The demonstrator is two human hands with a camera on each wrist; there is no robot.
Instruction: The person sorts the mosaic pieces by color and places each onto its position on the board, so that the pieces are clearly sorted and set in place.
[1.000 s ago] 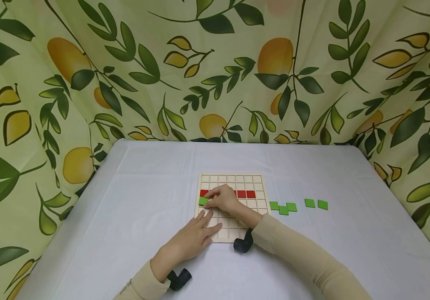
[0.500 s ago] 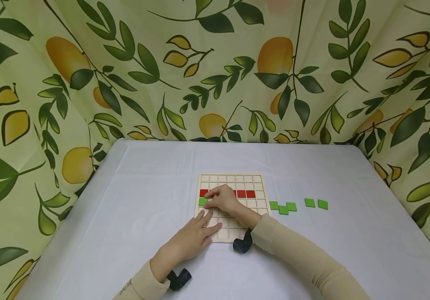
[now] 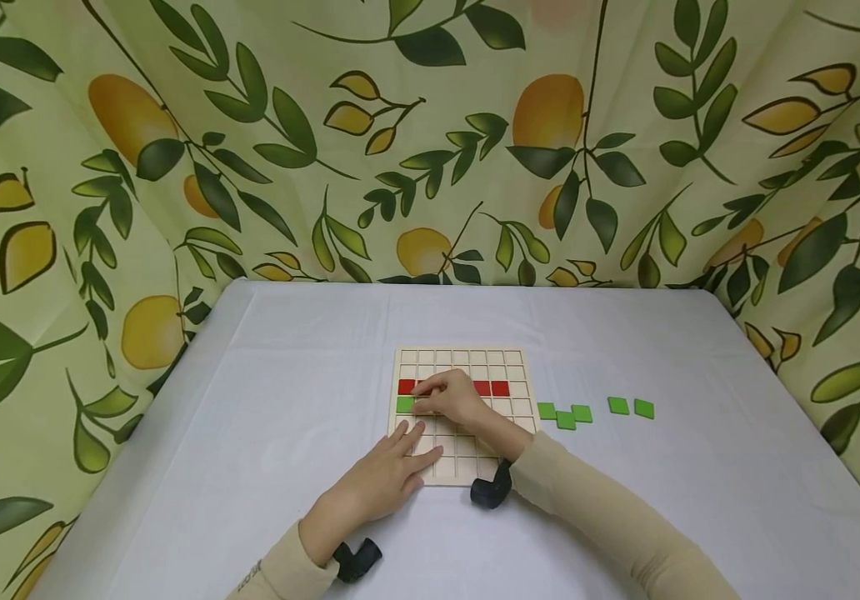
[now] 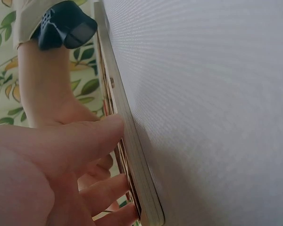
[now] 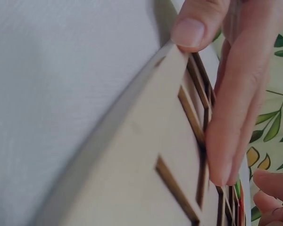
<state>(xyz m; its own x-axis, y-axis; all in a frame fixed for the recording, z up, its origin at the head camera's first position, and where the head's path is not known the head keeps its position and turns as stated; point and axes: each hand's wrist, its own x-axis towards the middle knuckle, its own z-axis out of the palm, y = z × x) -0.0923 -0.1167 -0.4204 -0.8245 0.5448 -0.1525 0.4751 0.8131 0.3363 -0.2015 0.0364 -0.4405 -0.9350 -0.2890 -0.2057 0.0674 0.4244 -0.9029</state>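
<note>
A pale wooden grid board (image 3: pixel 475 471) lies on the table, a row of red tiles (image 3: pixel 500 388) across its upper half, partly covered by my right hand. Below the leftmost red tile, a green tile (image 3: pixel 404 405) sits in the left column. My right hand (image 3: pixel 454 397) is over the board with thumb and index finger apart, their tips at that tile's right edge. My left hand (image 3: pixel 381 477) rests at the board's lower left corner with its fingers extended over the squares. In the right wrist view its thumb (image 5: pixel 188 33) touches the board's edge.
Several loose green tiles (image 3: pixel 582 413) lie on the white tablecloth (image 3: pixel 707 483) right of the board. Black wrist devices (image 3: pixel 492 490) are on both forearms. Behind the table hangs a leaf-and-fruit patterned curtain (image 3: pixel 422 167).
The green tile beside my right hand now lies flatter and squarer in its square. My right hand has shifted slightly right, off the tile. My left hand stays in place.
</note>
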